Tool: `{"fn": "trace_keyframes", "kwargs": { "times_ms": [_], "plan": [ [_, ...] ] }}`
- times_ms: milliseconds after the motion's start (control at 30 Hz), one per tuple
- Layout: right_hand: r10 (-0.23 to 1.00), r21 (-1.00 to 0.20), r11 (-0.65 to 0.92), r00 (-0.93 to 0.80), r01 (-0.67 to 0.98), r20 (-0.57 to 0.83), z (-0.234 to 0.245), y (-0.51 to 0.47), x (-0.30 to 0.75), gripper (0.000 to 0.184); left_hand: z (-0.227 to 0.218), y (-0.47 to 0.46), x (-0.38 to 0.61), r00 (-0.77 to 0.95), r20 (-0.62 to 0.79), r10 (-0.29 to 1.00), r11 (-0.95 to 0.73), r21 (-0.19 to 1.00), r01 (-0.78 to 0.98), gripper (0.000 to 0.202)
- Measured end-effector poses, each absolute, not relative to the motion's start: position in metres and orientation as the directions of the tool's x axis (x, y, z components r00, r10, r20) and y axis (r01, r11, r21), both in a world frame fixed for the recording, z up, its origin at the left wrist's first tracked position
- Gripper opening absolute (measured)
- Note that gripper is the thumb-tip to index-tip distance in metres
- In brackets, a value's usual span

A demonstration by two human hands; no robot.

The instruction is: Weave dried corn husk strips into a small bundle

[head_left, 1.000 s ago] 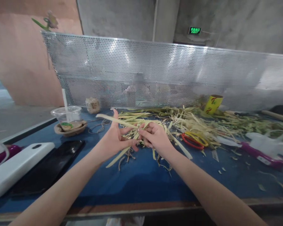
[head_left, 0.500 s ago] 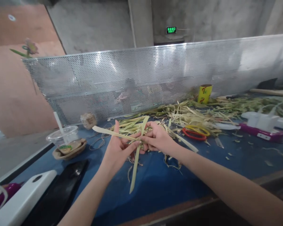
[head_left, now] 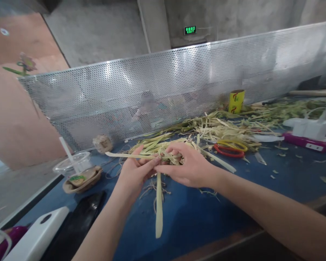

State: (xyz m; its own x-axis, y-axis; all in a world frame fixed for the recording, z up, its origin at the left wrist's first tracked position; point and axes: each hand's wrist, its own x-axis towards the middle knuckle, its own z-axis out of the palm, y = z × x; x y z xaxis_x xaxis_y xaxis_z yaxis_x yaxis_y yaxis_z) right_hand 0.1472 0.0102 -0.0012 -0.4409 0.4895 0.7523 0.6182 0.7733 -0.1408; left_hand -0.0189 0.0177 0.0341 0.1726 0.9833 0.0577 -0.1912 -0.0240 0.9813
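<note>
My left hand [head_left: 134, 173] and my right hand [head_left: 186, 165] meet over the blue table [head_left: 195, 217], both pinched on pale green leaf strips [head_left: 159, 206]. One strip hangs straight down from the pinch toward the table's front. Another strip [head_left: 125, 155] sticks out level to the left from my left fingers. Just behind my hands lies a heap of cut strips and husks [head_left: 206, 132].
Red and yellow scissors [head_left: 229, 148] lie right of the heap. A lidded plastic cup with a straw [head_left: 76, 166] sits on a brown tray at left; a black phone [head_left: 84, 214] and white case [head_left: 35, 235] lie nearer. A perforated metal screen [head_left: 165, 87] backs the table.
The camera tilted and shifted. The hanging strip swung from a slant to straight down. My right hand turned palm-down and my left fingers closed in on the strips.
</note>
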Motion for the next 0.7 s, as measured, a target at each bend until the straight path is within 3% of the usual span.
{"fn": "trace_keyframes", "kwargs": {
  "times_ms": [133, 233, 333, 400, 500, 567, 700],
  "plan": [
    [0.657, -0.428, 0.672, -0.222, 0.604, 0.72, 0.003, 0.005, 0.141, 0.015, 0.036, 0.016, -0.012, 0.261, 0.001, 0.965, 0.061, 0.972, -0.228, 0.073],
    [0.613, -0.439, 0.709, -0.174, 0.552, 0.771, 0.0, 0.005, 0.14, 0.012, 0.033, 0.017, -0.009, 0.286, 0.002, 0.958, 0.073, 0.965, -0.252, 0.068],
    [0.531, -0.408, 0.789, -0.176, 0.46, 0.829, -0.005, 0.009, 0.14, 0.006, 0.028, 0.02, -0.009, 0.203, 0.06, 0.977, 0.002, 0.957, -0.29, 0.084],
    [0.56, -0.49, 0.788, -0.104, 0.372, 0.822, -0.007, 0.011, 0.139, 0.006, 0.025, 0.023, -0.009, 0.125, 0.11, 0.986, -0.066, 0.947, -0.315, 0.092],
    [0.772, -0.76, 0.626, -0.002, 0.177, 0.636, -0.008, 0.015, 0.135, 0.009, 0.02, 0.025, -0.01, 0.017, 0.226, 0.974, -0.211, 0.934, -0.288, 0.098],
    [0.883, -0.882, 0.469, -0.037, 0.052, 0.468, -0.008, 0.016, 0.134, 0.014, 0.017, 0.026, -0.011, -0.047, 0.329, 0.943, -0.332, 0.921, -0.206, 0.102],
    [0.941, -0.937, 0.334, -0.018, -0.102, 0.337, -0.007, 0.019, 0.133, 0.022, 0.014, 0.024, -0.01, -0.077, 0.425, 0.902, -0.429, 0.901, -0.057, 0.104]
  ]
}}
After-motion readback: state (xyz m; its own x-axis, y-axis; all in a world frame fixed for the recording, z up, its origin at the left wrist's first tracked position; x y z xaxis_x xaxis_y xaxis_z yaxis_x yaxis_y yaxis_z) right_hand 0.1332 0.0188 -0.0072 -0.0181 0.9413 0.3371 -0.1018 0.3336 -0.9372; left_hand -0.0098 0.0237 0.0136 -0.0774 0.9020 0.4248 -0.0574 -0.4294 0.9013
